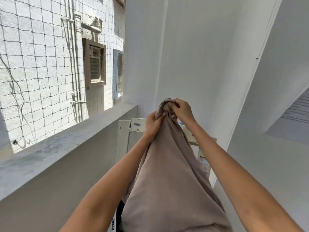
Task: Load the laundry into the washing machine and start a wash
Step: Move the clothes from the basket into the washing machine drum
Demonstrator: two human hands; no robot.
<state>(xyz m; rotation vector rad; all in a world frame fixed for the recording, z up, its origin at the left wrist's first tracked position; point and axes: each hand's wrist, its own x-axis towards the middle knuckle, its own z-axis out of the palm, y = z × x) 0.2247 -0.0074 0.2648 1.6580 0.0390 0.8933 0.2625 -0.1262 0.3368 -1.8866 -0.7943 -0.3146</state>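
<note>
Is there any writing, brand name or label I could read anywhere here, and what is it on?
None can be read.
Sticker on the washing machine, at its right edge: reddish print, too blurred.
Red mark on its raised lid: too small.
Sheet on the right wall: dark lines of print, too blurred.

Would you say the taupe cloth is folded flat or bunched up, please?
Bunched up: the left hand and right hand both hold the gathered top of the taupe cloth, which hangs down in a loose bundle.

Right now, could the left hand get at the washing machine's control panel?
Probably not yet: the left hand and right hand both grip the beige cloth, which hangs in front of the washing machine.
</note>
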